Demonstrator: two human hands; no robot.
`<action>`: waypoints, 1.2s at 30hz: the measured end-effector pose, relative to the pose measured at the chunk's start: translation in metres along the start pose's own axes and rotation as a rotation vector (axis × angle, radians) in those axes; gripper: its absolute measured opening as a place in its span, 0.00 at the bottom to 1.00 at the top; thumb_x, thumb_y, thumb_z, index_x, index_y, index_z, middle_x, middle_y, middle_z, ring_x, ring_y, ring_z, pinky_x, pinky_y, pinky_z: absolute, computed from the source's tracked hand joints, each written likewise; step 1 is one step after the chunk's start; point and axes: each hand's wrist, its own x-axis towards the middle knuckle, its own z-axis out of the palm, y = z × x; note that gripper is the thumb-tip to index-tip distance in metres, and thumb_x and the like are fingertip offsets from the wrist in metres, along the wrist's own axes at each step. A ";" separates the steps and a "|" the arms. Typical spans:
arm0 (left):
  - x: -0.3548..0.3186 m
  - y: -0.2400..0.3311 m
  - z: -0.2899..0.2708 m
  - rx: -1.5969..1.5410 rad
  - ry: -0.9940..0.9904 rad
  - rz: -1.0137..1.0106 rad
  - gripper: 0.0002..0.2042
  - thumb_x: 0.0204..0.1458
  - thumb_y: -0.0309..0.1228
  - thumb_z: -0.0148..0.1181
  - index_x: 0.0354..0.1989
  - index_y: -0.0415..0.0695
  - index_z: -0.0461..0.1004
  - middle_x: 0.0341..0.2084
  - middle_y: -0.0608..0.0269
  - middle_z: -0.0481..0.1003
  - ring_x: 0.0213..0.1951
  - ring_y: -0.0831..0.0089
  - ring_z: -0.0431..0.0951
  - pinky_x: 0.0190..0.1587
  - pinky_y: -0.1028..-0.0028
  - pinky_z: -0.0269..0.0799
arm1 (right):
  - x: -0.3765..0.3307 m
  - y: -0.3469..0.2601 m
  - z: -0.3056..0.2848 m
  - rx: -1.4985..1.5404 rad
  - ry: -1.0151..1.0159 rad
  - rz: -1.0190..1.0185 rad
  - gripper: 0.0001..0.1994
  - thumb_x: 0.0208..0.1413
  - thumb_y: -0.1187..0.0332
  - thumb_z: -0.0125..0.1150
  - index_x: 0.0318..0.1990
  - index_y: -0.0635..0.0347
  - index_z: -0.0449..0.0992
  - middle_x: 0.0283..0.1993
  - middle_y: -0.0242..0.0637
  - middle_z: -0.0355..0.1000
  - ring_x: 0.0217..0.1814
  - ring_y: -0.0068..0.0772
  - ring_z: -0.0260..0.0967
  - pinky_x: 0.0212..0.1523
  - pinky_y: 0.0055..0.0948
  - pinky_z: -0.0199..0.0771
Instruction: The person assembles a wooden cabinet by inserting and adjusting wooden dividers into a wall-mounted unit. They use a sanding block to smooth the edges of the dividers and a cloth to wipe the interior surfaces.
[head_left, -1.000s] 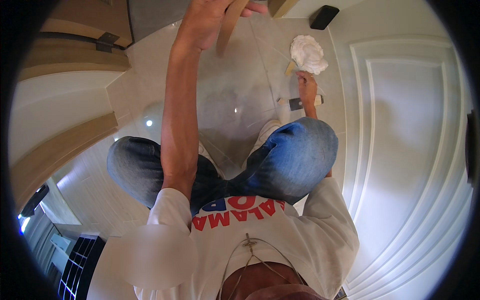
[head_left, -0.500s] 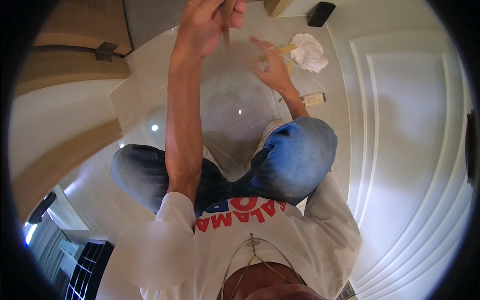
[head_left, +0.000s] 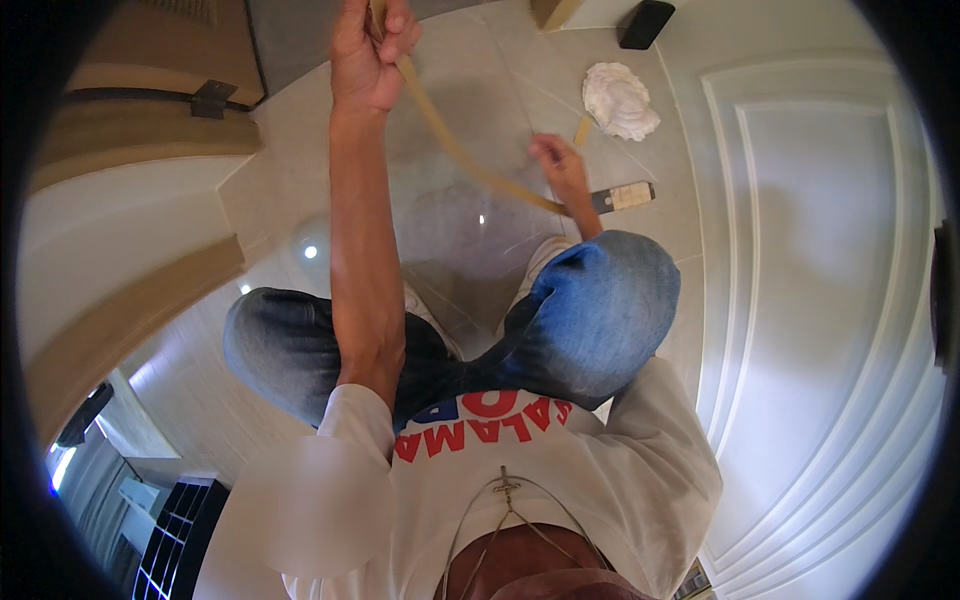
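**Tan strip stretched between two hands above a tiled floor**

While the person squats over the glossy pale floor tiles (head_left: 300,210), both arms reach forward and a long tan strip (head_left: 455,150) runs taut between the hands. The left hand (head_left: 372,45) is raised high near the top edge of the view, its fingers curled shut around the upper end of the strip, which passes through the fist. From there the strip slants down and to the right in a shallow curve to the right hand (head_left: 558,170), which sits lower, just above the bent right knee in faded blue jeans (head_left: 600,310). The right hand's fingers are drawn together on the lower end of the strip; whether they pinch it or merely press on it cannot be told at this size.

Just beside the right hand, on the tiles, lies a small flat tool with a dark handle and a pale end (head_left: 625,196). Farther off, a crumpled white cloth (head_left: 620,100) rests on the floor, with a short tan piece (head_left: 582,130) poking out from beside it. A black block-shaped object (head_left: 645,22) lies near the top, close to the white panelled door (head_left: 820,300) that fills the right side. On the left stands a pale wall with a beige skirting band (head_left: 130,320), and a metal hinge (head_left: 212,98) shows on wooden trim above it.
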 end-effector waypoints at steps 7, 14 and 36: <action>-0.001 -0.061 -0.047 -0.204 0.175 -0.059 0.22 0.69 0.47 0.50 0.63 0.46 0.68 0.19 0.74 0.70 0.16 0.84 0.62 0.21 0.81 0.57 | 0.010 0.007 -0.034 -0.011 -0.363 -0.071 0.19 0.69 0.58 0.57 0.61 0.59 0.73 0.50 0.39 0.77 0.54 0.30 0.73 0.59 0.31 0.72; 0.053 -0.058 -0.048 -0.139 0.247 0.088 0.15 0.68 0.37 0.53 0.58 0.46 0.71 0.30 0.68 0.74 0.31 0.78 0.73 0.33 0.77 0.70 | -0.001 -0.042 -0.018 -0.088 -0.570 -0.003 0.16 0.70 0.62 0.56 0.58 0.62 0.75 0.42 0.35 0.79 0.47 0.25 0.76 0.50 0.26 0.75; -0.005 0.466 0.337 0.093 0.575 -0.007 0.29 0.62 0.28 0.62 0.70 0.49 0.58 0.47 0.52 0.77 0.46 0.62 0.81 0.53 0.62 0.78 | -0.148 -0.600 -0.142 0.041 -0.427 0.209 0.19 0.67 0.55 0.56 0.46 0.64 0.79 0.36 0.39 0.80 0.38 0.31 0.76 0.48 0.30 0.74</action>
